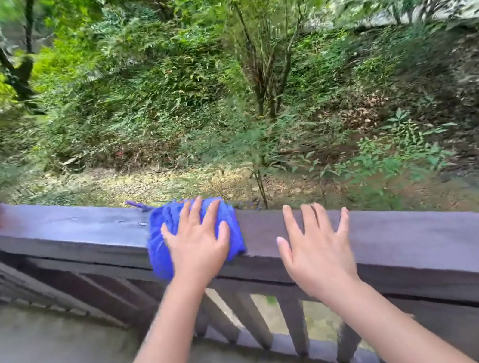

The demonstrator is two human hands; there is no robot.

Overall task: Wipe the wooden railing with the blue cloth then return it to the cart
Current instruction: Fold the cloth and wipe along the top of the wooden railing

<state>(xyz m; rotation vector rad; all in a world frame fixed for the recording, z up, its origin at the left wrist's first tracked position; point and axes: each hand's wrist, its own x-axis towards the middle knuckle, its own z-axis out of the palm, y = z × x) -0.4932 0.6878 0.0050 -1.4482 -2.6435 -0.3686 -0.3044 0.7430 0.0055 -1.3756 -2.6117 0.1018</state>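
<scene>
Grey, smooth paving (pixel 39 357) fills the nearest ground, and two bare forearms reach out over it toward the wooden railing (pixel 430 231). The rail is a broad, flat-topped beam of dark brown timber with a dull sheen, carried on slim squared balusters (pixel 295 324) with gaps between them. The left hand (pixel 198 245) lies flat, fingers spread, pressing the blue cloth (pixel 160 245) onto the top of the beam; the cloth is a fuzzy, bunched wad of vivid blue that drapes a little over the near edge, with a loose thread trailing off its far corner. The right hand (pixel 316 250) rests just beside it on bare wood, palm down, fingers apart, gripping nothing. Left of the cloth the wood looks slick, with small beads of water. Beyond the rail lie leaf-strewn soil, ferns, thin saplings (pixel 265 75) and blurred green foliage. No writing shows anywhere.
</scene>
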